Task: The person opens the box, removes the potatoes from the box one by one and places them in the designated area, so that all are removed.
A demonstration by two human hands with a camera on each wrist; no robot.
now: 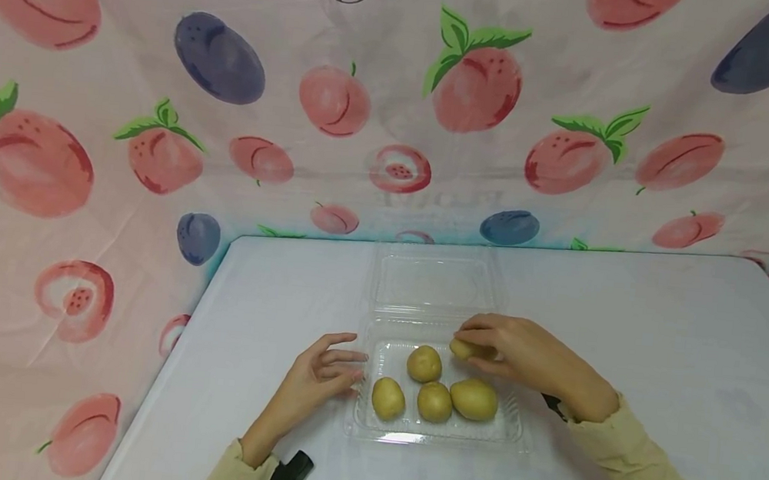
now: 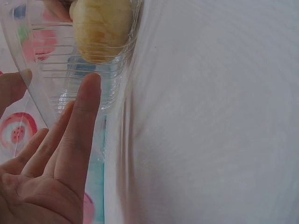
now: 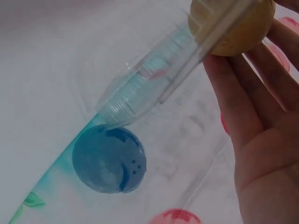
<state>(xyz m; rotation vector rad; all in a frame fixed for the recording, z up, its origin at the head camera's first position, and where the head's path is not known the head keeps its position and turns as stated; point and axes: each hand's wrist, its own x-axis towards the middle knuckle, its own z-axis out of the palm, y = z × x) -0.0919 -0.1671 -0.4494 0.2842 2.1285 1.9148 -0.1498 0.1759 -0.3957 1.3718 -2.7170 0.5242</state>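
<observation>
A clear plastic clamshell box [image 1: 508,430] lies on the table with its lid folded back toward the wall. Inside its tray are several potatoes, among them a round potato [image 1: 424,364] toward the back and a larger potato [image 1: 474,399] at the front right. My right hand [image 1: 519,353] holds another potato [image 1: 464,349] between thumb and fingers over the tray's back right part. In the right wrist view this potato [image 3: 231,28] sits at the fingertips. Fingers spread, my left hand [image 1: 319,373] is at the tray's left wall, its fingertips right at the plastic.
The box stands on a white-covered table [image 1: 660,336]. Behind it hangs a pink cloth [image 1: 390,40] printed with fruit. The raised lid [image 1: 432,283] reaches close to the table's back edge. A black wrist device [image 1: 291,471] is by the left sleeve.
</observation>
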